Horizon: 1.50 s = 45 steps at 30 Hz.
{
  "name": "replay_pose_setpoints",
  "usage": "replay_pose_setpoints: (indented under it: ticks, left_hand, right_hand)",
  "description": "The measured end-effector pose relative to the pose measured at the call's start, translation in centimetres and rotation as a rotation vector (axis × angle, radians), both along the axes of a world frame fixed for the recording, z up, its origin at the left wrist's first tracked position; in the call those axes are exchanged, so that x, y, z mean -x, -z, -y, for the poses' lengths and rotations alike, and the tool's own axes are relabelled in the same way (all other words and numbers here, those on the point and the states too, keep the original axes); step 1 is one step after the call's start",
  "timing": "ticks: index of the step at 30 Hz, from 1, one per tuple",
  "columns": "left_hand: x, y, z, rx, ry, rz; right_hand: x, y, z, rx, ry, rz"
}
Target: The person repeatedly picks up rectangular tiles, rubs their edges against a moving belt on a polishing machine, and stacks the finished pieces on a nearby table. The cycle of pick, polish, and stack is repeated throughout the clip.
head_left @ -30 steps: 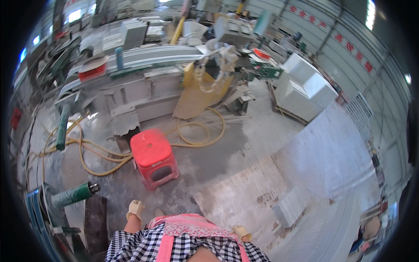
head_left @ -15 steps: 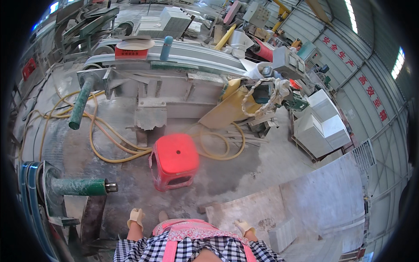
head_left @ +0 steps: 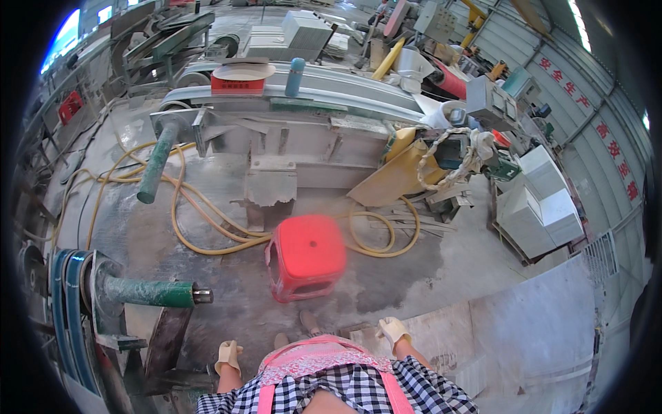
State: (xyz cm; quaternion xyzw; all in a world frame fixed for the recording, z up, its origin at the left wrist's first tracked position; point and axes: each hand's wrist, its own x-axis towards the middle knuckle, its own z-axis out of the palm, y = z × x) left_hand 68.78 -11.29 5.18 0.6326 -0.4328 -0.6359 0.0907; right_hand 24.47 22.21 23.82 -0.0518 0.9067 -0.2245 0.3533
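Observation:
My left hand (head_left: 228, 356), in a cream glove, hangs beside my left hip with its fingers curled in. No object shows in it. My right hand (head_left: 394, 330), gloved alike, is held out in front of my right side with its fingers bent over. It also shows nothing in its grasp and sits above the near edge of a pale flat slab (head_left: 441, 331). Ahead of me a red plastic stool (head_left: 312, 252) stands upright on the wet floor, out of reach of both hands. A pink apron (head_left: 324, 355) covers my front.
At left, a machine's green shaft (head_left: 155, 292) juts out beside blue belts (head_left: 74, 303). Yellow hoses (head_left: 200, 248) loop over the floor. Beyond the stool runs a long machine bed (head_left: 331, 86) bearing a blue bottle (head_left: 294, 77). White blocks (head_left: 534, 200) are stacked at right.
The view has shifted, so the stool and machines appear farther right. My right hand has come up and forward. One shoe now shows ahead of the other, beneath the stool in the picture.

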Motion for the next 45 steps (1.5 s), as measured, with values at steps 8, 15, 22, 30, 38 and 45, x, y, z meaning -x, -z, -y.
replay_pose_setpoints:
  ticks: [8, 15, 22, 30, 38, 45]
  left_hand:
    - [-0.6, -0.3, -1.4, 0.211, 0.137, 0.177]
    - [9.0, -10.3, 0.0, 0.134, -0.147, 0.046]
    - [13.6, -16.3, -0.9, 0.281, -0.162, -0.02]
    - [5.1, -13.1, -5.7, 0.029, 0.012, 0.265]
    - [6.1, -14.8, -10.7, 0.106, -0.666, 0.311]
    - [7.6, -23.6, -13.9, 0.043, -0.784, 0.261]
  right_hand:
    - [7.9, 4.1, 4.9, 0.215, -0.146, 0.046]
    - [13.1, 9.1, 3.3, 0.17, -0.07, 0.368]
    - [16.9, 12.4, 2.9, 0.161, -0.792, -0.049]
    - [16.4, 8.2, 14.0, -0.032, -0.908, -0.052]
    - [19.1, 9.7, 25.2, -0.027, -1.253, 0.205]
    - [13.8, 1.6, 28.2, 0.066, -0.992, 0.389]
